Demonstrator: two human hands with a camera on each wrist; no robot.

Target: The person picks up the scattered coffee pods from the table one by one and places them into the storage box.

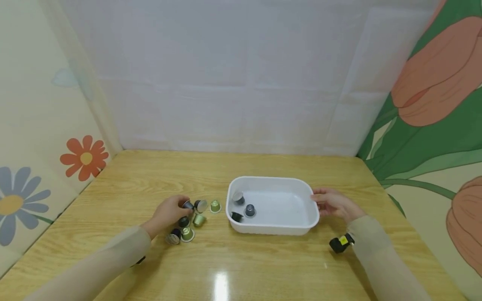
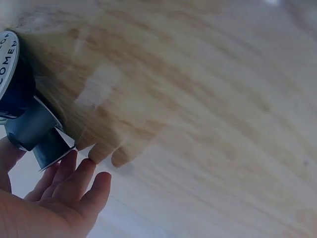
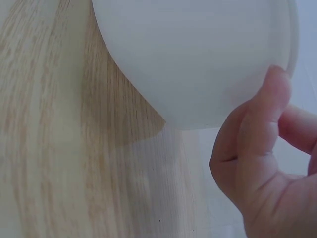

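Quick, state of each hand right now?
Left hand: closed, pinching a dark capsule.
Right hand: closed, gripping the white tub by its rim.

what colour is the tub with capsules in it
White; the tub shows best in the head view.

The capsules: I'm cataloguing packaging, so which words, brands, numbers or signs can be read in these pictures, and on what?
"COMEN": on the pale lid of the dark capsule at the left wrist view's left edge; possibly part of a longer word.
More lettering on that lid: cut off, not safely readable.
Markings on the nearest capsule lid in the head view: too small and blurred.
White tub: no lettering visible.
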